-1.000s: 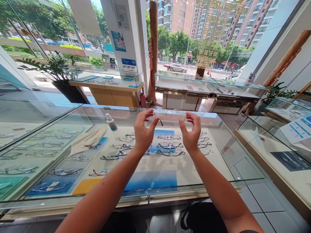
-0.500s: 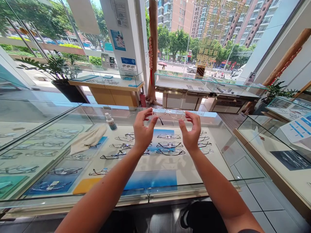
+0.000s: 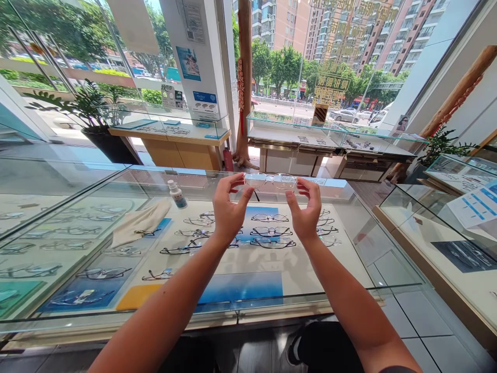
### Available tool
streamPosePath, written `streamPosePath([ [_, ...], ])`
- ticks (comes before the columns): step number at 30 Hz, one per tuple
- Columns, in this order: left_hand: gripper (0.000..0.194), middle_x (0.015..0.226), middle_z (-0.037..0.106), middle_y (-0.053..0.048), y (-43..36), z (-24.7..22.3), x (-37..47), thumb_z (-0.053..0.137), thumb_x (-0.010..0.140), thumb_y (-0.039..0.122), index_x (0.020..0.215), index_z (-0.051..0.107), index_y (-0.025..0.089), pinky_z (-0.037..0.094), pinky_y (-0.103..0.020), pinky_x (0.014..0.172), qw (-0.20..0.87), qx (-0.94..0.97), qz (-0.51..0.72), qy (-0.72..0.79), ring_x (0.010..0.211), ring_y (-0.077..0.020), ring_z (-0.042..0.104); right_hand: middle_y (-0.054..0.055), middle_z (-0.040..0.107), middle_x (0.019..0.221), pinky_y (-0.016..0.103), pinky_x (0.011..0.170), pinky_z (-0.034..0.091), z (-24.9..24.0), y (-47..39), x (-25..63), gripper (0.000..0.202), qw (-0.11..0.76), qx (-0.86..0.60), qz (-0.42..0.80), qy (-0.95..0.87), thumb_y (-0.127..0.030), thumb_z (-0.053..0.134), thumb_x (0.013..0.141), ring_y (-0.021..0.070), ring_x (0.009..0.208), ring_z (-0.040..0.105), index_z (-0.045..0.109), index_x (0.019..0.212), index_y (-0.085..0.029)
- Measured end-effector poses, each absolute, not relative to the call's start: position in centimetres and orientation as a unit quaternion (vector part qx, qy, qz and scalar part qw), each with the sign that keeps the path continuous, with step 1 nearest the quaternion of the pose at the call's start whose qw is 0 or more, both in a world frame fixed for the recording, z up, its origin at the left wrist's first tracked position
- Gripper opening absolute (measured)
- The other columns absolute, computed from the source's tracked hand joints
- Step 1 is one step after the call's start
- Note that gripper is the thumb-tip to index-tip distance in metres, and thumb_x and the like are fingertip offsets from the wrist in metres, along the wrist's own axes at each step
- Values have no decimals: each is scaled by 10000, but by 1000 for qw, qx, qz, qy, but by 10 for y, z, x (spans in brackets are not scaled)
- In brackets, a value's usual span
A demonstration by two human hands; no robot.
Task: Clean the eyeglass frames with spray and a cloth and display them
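Note:
A pair of thin-framed eyeglasses (image 3: 271, 180) is held up above the glass counter, its clear lenses facing away from me. My left hand (image 3: 232, 207) pinches the left side of the frame between thumb and fingers. At the right side my right hand (image 3: 305, 207) grips the frame the same way. One dark temple tip hangs below the left lens. Under the glass between my forearms lie rows of eyeglasses (image 3: 271, 231) on a blue and white sheet. To the left, a beige cloth (image 3: 142, 224) and a white spray bottle (image 3: 177, 195) rest on the counter.
The glass display counter (image 3: 326, 298) spans the space before me. Another showcase (image 3: 446, 248) stands at the right, holding a white and blue box (image 3: 477, 204). Further off are low display cases (image 3: 295, 129), a wooden post (image 3: 244, 77) and a potted plant (image 3: 93, 114) by the windows.
The eyeglasses have tilted very slightly in my hands, while both hands stay in nearly the same place. Outside, a car has moved to the right.

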State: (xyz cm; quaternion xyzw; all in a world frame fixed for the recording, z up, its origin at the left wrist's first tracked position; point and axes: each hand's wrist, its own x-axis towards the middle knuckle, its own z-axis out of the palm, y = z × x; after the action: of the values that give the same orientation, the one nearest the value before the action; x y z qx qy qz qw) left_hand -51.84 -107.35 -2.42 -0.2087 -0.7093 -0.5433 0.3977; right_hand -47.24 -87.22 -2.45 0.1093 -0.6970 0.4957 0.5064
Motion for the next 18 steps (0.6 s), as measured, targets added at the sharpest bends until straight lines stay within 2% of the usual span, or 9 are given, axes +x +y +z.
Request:
streamPosePath([
  [18,417,1108,740,-76,-1072,-18,-510,866,950,507,1225,730,226,546,-378,823,519,-234,-460,-682,974,-230,696,111,744,1325,483,999,596,-33,-871,-479,453,445,82,532,-715,-526,768,987,271,1172,715,673,1335,-253],
])
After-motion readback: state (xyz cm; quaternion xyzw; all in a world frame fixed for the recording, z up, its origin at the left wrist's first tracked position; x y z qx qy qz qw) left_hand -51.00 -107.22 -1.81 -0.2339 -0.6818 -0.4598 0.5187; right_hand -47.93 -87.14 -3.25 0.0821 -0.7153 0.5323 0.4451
